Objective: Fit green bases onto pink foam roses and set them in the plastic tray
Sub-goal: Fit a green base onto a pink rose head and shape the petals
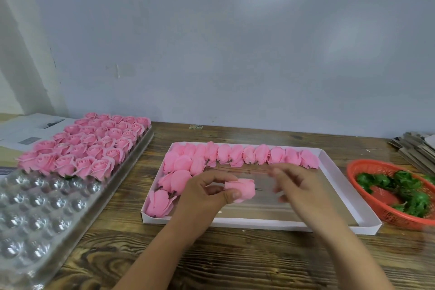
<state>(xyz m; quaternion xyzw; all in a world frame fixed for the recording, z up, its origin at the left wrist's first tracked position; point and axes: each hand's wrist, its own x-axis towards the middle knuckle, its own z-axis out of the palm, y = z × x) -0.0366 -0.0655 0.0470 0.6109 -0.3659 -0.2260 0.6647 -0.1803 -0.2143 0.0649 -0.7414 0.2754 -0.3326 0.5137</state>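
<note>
Over a shallow white cardboard box (367,218) on the brown wood-grain counter (235,261), two bare hands. In the left hand (207,192), one pink foam rose (241,189), pinched between thumb and fingers, lying on its side with a thin dark stem end pointing to the right. Just beside it, the right hand (296,186), blurred, fingers bent toward the rose; impossible to tell if something is between these fingers, and impossible to tell if this grip is closed or loose. Inside the box, more loose pink foam roses (249,153), lying on their sides in a row along the far wall and in a small group down the left side; bare grey floor in the rest of the box. At the left of the counter, a long clear plastic tray (30,214) with round cups, the far part filled with upright pink roses in rows (94,143), the near cups bare. At the right edge, near the box, a red plastic mesh basket (367,169) with a pile of green leafy bases (409,193) inside. Behind the tray, some printed papers (28,129); at the far right, a stack of flat grey sheets (414,148). Behind all, a pale grey wall (235,42).
</note>
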